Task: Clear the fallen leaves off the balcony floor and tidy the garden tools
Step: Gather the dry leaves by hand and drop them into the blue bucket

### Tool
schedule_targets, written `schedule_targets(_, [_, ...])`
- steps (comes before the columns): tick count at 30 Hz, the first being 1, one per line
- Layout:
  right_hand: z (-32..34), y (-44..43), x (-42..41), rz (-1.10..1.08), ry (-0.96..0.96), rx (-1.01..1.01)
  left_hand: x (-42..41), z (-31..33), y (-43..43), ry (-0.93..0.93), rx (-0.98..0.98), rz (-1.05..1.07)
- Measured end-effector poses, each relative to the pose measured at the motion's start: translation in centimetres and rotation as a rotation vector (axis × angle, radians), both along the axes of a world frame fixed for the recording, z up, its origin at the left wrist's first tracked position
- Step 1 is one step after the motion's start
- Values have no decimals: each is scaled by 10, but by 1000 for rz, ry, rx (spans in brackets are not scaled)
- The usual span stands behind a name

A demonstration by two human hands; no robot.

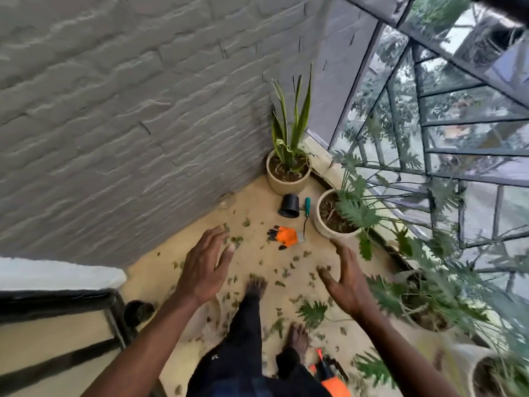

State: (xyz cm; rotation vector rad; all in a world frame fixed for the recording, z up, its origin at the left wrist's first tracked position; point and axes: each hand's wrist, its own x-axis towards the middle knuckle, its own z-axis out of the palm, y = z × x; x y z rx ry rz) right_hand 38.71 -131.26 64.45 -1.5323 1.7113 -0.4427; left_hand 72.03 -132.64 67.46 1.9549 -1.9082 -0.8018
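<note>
On a leaf-strewn balcony floor [160, 270], we stand barefoot with both hands held out in front, neither touching anything. Our left hand [204, 266] has its grip spread wide, fingers fanned and palm turned down; our right hand [345, 277] is likewise open, fingers loosely curved and holding nothing.

Ahead of both grips and between them lie the things to tidy. The orange glove [284, 235] rests flat just beyond our left fingertips, its black claw tips pointing toward the brick wall [114, 124]. Past it, the trowel [306, 216] lies with its long axis running away from us, green handle at the far end and blade touching or just under the glove's cuff. A tipped black pot [289, 206] sits just left of that handle. Fallen leaves [286, 272] scatter below and between both grips, thickest around our feet.

Judging by the layout, the left hand is nearer the glove and the right nearer the trowel, so a forward, downward reach would meet them along the trowel's length. An orange-and-black tool [329, 373] lies behind the right grip, by our foot.
</note>
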Motion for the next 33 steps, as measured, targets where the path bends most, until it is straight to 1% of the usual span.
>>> schedule_targets(2, [-21,-16,10,7,25,37,6,-28,-28,-1,73,-32])
schedule_targets(5, [-56,-39,26,-50,37,132,13,-69,-67,-36,189,-151])
schedule_targets(8, [-104,-64,42,-66,40,210,15,-110,-107,-91,239,-264])
schedule_targets(11, [-177,-90,49,-8,87,269,11,-170,-140,-142,271,-302])
schedule_targets(14, [-261,-114,49,35,163,283,1,-251,-164,-124,324,-288])
schedule_targets(19, [-435,-149,40,77,343,196,-34,-415,-198,-17,279,-295])
schedule_targets(22, [-535,-163,27,156,432,90,-63,-511,-211,56,148,-261])
schedule_targets(24, [-586,-171,17,231,468,39,-79,-564,-218,89,105,-249])
schedule_targets(26, [-634,-177,4,268,503,-41,-94,-610,-227,100,96,-242])
schedule_targets(29, [-693,-191,-15,242,507,-119,-111,-661,-250,84,42,-241])
schedule_targets(31, [-724,-205,-20,166,503,-159,-120,-691,-270,87,-8,-204])
schedule_targets(33, [-747,-220,-15,40,473,-188,-127,-714,-289,106,-36,-147])
